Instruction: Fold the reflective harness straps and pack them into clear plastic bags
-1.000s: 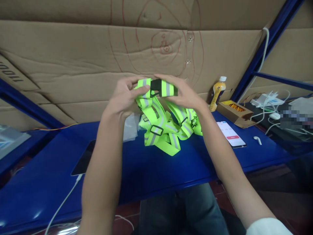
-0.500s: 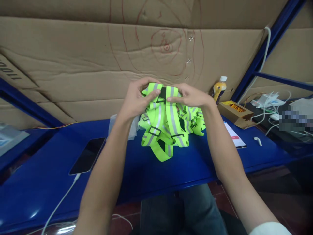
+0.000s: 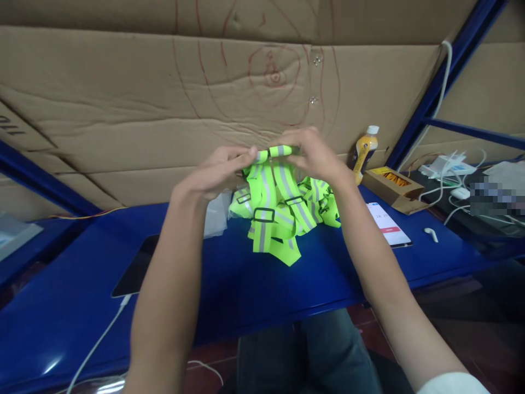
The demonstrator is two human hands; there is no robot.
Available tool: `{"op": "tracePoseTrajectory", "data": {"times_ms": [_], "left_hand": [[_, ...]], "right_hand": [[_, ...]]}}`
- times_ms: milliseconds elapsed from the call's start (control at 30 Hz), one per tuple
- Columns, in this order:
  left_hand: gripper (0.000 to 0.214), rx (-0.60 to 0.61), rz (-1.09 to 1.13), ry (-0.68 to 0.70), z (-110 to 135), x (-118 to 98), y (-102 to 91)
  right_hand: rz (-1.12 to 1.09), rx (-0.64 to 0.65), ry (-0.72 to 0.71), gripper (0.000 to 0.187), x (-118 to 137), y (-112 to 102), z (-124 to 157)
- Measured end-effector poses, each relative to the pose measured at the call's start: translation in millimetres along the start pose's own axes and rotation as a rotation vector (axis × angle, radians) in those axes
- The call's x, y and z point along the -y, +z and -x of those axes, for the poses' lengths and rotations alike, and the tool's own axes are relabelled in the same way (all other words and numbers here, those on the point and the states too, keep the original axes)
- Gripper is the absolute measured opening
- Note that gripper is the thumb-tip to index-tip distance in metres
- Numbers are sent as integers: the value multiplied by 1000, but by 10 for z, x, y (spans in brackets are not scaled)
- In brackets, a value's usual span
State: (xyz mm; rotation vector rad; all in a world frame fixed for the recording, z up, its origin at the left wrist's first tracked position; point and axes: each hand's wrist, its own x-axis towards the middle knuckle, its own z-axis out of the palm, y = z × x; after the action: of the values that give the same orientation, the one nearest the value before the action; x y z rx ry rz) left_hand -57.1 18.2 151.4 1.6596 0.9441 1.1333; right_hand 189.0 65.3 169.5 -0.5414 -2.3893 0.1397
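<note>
A neon-yellow strap harness with grey reflective stripes and black buckles [image 3: 275, 210] hangs in folds above the blue table [image 3: 246, 290]. My left hand [image 3: 213, 174] pinches the top of the straps from the left. From the right, my right hand [image 3: 312, 155] grips the same top fold, fingers curled over it. Both hands are closed on the harness at about the same height, close together. The lower loops rest on the table.
A dark phone [image 3: 133, 271] with a white cable lies at the left. At the right are a lit phone [image 3: 388, 224], a white earbud [image 3: 431, 234], a yellow bottle [image 3: 364, 150], a small cardboard box [image 3: 394, 189] and chargers. Cardboard sheets form the back wall.
My hands have folded the top of the harness over and drawn it together; the black end piece seen a second ago is now hidden, and the straps hang narrower.
</note>
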Motion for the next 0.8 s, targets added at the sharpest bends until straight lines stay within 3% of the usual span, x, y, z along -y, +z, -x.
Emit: {"op": "tracePoseTrajectory", "data": {"times_ms": [167,333,433,533,633,800], "left_hand": [[41,-52,48,29,-63,21,-91],[42,-57,-24,176,-64,45,-95],[47,-30,-129,245,-13,-12,-35],[48,-68,-284,291,3,-42,23],[48,-115,-276,256,-15,-19,68],[50,40,33,116,-28,-15,131]], "right_hand": [[22,-17,-13,38,33,102,-47],[-258,65,-17,59,51,-3,23],[-349,173,45,47,41,-119,82],[-262,259,84,37,-17,-173,110],[-141,164,105,32,-65,-151,100],[-6,-12,103,12,23,-60,46]]}}
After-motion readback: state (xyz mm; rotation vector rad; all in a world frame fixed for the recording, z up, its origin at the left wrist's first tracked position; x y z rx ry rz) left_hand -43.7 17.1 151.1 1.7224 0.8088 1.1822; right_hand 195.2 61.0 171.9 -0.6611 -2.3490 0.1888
